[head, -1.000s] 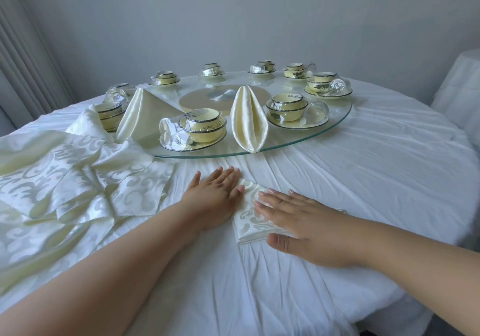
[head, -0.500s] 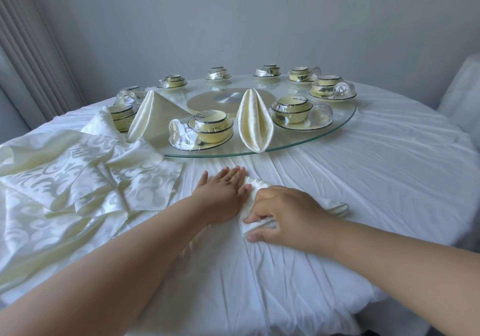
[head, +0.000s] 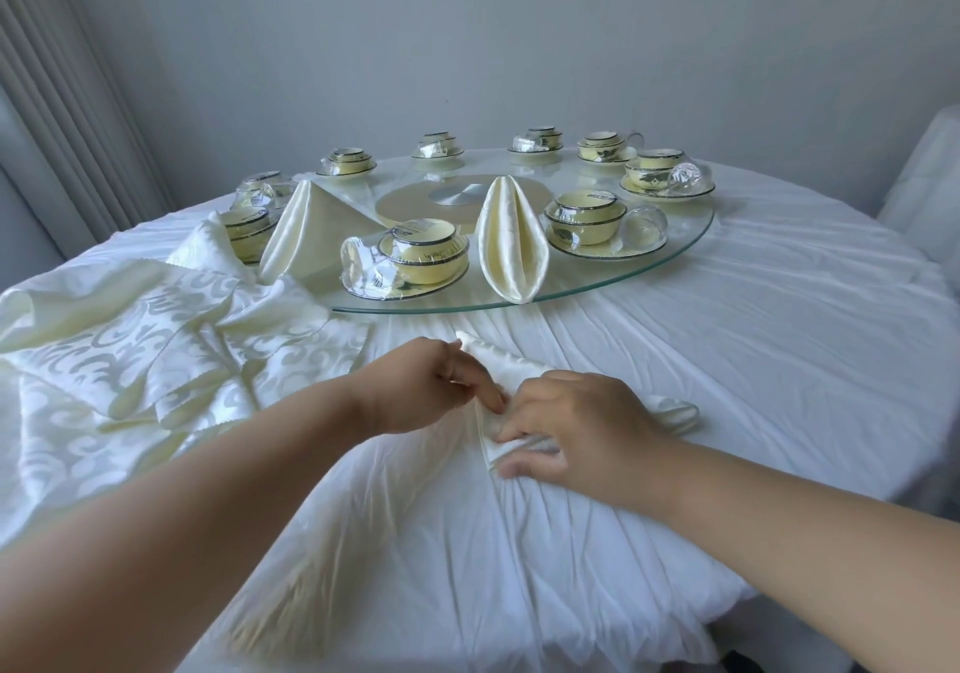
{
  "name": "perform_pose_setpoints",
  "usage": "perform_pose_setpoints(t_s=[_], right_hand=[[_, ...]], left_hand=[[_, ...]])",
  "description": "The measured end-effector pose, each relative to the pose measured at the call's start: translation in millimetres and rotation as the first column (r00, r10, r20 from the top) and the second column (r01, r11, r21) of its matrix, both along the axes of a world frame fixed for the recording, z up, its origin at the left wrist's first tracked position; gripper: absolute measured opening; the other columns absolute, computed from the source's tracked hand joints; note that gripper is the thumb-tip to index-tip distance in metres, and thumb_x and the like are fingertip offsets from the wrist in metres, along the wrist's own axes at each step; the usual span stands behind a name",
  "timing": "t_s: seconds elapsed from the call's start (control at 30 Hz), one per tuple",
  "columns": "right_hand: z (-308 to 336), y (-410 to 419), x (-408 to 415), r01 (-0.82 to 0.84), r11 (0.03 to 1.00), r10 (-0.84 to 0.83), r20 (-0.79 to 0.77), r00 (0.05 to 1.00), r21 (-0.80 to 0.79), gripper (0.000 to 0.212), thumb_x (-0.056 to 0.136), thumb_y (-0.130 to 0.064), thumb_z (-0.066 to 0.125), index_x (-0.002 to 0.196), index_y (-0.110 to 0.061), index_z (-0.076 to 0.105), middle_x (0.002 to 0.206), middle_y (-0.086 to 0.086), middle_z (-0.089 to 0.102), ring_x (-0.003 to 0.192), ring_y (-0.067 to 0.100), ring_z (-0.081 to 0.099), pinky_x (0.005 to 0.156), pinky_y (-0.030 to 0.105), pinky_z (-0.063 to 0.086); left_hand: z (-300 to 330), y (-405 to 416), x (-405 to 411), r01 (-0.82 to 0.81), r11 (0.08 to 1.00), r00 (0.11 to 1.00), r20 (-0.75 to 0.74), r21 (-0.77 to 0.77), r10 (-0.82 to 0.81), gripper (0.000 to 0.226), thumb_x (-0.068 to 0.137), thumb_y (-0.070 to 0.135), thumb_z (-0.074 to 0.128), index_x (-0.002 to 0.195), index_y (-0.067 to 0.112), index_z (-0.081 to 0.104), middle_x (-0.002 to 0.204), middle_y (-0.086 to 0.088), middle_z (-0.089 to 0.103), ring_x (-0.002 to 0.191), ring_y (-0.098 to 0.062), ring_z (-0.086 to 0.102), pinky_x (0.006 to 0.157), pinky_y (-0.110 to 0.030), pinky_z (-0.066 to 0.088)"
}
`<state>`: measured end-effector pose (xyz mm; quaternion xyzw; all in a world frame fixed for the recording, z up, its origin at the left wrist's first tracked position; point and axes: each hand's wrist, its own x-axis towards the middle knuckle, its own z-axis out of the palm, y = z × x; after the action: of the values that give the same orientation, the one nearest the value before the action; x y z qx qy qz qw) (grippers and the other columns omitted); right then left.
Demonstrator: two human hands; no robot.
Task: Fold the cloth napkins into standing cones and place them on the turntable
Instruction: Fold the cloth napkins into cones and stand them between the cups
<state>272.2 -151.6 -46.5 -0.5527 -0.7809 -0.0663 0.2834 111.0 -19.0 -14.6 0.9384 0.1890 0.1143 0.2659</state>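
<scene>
Your right hand [head: 576, 428] has its fingers [head: 524, 433] curled down onto the near edge of the folded napkin [head: 511, 368], thumb tucked under that edge, so you are pinching the fold rather than only pressing it; your left hand [head: 426, 386] meets it from the other side, fingers bent and tips pinching the same fold where the two hands touch; holding it from both sides looks meant to keep the layers from slipping apart while you shape it. The napkin lies on the worktop [head: 727, 360] directly under your fingers; it is a cream, satiny cloth, folded narrow, one pointed corner poking out just beyond your left knuckles and a rounded, rolled end showing past your right wrist; how many layers it has is hidden by your hands. Out beyond your fingers sits the glass turntable [head: 691, 251]; two finished napkins stand on it, one closed cone [head: 511, 241] straight ahead and a wider tent-like one [head: 311, 230] further left, set between wrapped bowl-and-saucer sets [head: 415, 261], presumably one napkin per setting. To the left of your left hand lies a loose heap of patterned unfolded napkins [head: 156, 329], near enough to reach.
</scene>
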Motion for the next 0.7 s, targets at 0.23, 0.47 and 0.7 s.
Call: perform_pose_setpoints(t_s=[0.23, 0.47, 0.7], right_hand=[[15, 8, 6, 0.163, 0.969, -0.231, -0.449, 0.863, -0.185, 0.023, 0.082, -0.039, 0.071, 0.069, -0.021, 0.065, 0.077, -0.006, 0.063, 0.071, 0.007, 0.058, 0.068, 0.03, 0.046], [28, 15, 15, 0.157, 0.944, -0.3, -0.554, 0.777, -0.291, 0.029, 0.076, -0.05, 0.074, 0.08, -0.022, 0.069, 0.064, -0.015, 0.058, 0.058, -0.002, 0.05, 0.059, 0.02, 0.041], [43, -1, 23, 0.372, 0.904, -0.404, -0.136, 0.905, -0.212, 0.046, 0.079, -0.044, 0.069, 0.059, -0.018, 0.037, 0.06, -0.004, 0.039, 0.059, 0.016, 0.039, 0.054, 0.032, 0.026]], left_hand=[[3, 1, -6, -0.019, 0.988, 0.997, -0.082, -0.154, 0.007, 0.047, 0.064, 0.013, 0.055, 0.107, 0.025, 0.069, 0.11, 0.012, 0.069, 0.109, -0.001, 0.059, 0.1, -0.016, 0.038], [-7, -4, 11, -0.07, 0.996, 0.987, 0.149, 0.061, 0.061, 0.008, 0.088, 0.011, 0.066, 0.09, 0.018, 0.071, 0.081, 0.011, 0.067, 0.078, 0.002, 0.06, 0.07, -0.009, 0.042], [7, 2, 20, -0.128, 0.99, 0.973, 0.201, 0.052, 0.115, 0.019, 0.094, 0.016, 0.059, 0.08, 0.029, 0.06, 0.077, 0.011, 0.063, 0.073, 0.004, 0.056, 0.068, -0.008, 0.04]])
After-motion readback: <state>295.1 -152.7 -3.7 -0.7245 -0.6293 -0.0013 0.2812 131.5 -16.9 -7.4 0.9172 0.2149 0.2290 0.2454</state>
